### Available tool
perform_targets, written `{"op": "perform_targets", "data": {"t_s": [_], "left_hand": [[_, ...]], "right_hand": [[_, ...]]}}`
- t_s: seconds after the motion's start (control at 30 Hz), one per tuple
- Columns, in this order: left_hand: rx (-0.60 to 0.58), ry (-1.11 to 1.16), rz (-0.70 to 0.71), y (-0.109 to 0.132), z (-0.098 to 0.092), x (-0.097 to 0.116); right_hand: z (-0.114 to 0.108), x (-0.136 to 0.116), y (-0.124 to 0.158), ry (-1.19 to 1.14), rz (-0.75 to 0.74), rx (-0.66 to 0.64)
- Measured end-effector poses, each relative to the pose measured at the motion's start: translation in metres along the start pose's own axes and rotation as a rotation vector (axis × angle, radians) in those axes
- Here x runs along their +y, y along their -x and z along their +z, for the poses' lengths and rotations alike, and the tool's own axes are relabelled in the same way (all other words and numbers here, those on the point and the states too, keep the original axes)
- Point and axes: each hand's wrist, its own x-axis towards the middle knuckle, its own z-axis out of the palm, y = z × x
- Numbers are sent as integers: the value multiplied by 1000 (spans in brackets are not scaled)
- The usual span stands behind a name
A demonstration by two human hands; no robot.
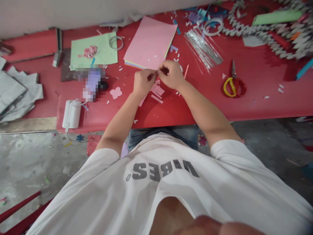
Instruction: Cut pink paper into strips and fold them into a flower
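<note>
My left hand (143, 81) and my right hand (172, 74) meet over the red table (163, 114), fingertips pinched together. What lies between them is too small to make out. Just below my hands are pink paper strips (158, 89). A pink petal-shaped cutout (115, 93) lies left of my left hand. Behind both hands rests a stack of coloured paper (151, 40), pink on top. Scissors (234, 85) with yellow and red handles lie to the right, apart from my right hand.
A green sheet (73, 54) holds pink scraps and a tape roll (116, 43). Silver strips (205, 47) lie at the back right, near grey garlands (271, 39). A white power bank (71, 114) sits at the front left edge, and grey sheets (12, 91) at far left.
</note>
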Motion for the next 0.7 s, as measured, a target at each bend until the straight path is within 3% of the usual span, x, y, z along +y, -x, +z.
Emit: {"op": "perform_targets", "data": {"t_s": [0.3, 0.7], "left_hand": [[-22, 0, 24, 0, 2, -4], [45, 75, -54, -2, 0, -5]], "right_hand": [[4, 6, -2, -1, -43, 5], [3, 0, 1, -31, -22, -9]]}}
